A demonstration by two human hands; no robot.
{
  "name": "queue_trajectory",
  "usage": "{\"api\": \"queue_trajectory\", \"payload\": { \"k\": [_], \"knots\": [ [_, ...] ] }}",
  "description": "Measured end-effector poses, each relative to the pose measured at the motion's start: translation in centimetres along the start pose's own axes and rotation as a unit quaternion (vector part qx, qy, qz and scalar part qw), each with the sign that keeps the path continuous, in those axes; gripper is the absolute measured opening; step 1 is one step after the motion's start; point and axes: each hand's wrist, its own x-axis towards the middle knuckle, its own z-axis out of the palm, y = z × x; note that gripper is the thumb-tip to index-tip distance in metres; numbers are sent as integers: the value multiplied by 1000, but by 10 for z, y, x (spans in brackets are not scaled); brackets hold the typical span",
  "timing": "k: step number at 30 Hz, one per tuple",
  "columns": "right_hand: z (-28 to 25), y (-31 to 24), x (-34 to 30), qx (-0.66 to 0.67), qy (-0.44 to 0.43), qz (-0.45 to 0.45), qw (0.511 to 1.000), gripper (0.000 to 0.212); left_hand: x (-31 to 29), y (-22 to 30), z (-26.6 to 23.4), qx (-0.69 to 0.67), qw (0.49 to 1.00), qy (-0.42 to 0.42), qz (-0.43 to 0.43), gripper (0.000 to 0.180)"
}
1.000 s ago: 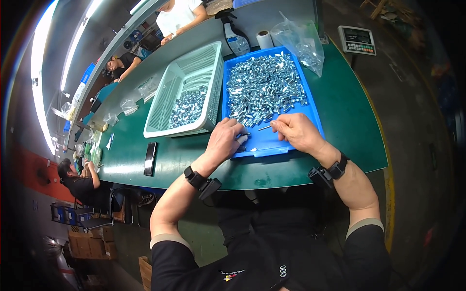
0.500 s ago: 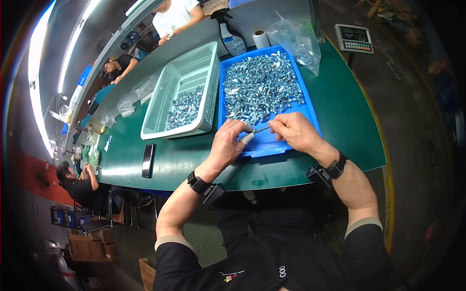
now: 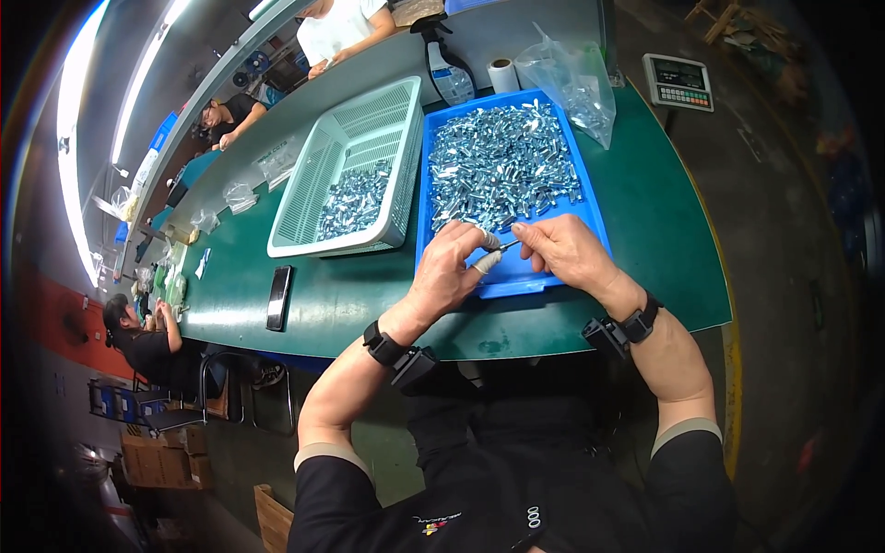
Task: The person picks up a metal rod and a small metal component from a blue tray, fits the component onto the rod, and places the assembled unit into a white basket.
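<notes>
Over the near end of the blue tray [image 3: 537, 288], both my hands work close together. My left hand [image 3: 444, 270], with pale covers on its thumb and forefinger, pinches a small metal part [image 3: 499, 249] that the fingertips mostly hide. In my right hand [image 3: 573, 254], thumb and forefinger grip a thin dark rod [image 3: 511, 244], whose tip meets the part; whether it sits inside cannot be told. A heap of small shiny metal parts [image 3: 502, 166] fills the tray's far portion.
Left of the tray stands a pale green plastic basket [image 3: 396, 198] with more metal parts. A phone [image 3: 278, 298] lies on the green table [image 3: 369, 318]. Behind are a spray bottle [image 3: 449, 78], a white roll [image 3: 502, 76] and a clear bag [image 3: 585, 92]. A digital scale [image 3: 678, 83] stands right. Other people sit leftward.
My left hand has shifted slightly right, toward the right hand. Less of the thin rod shows between the two hands now. My right hand has hardly moved.
</notes>
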Motion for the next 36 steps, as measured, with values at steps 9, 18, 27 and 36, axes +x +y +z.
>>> {"api": "queue_trajectory", "payload": {
  "k": [9,18,27,36],
  "knots": [
    [3,5,0,-3,13,-39,999,49,1,6,1,18,1000,10,18,18],
    [-10,-9,3,69,89,-36,993,40,-2,-23,-94,255,961,110,11,24],
    [-1,7,7,55,78,-44,994,38,-14,-36,-64,125,956,-264,26,35],
    [0,5,7,55,81,-33,995,37,-6,-48,-47,119,951,-275,75,17]
  ]
}}
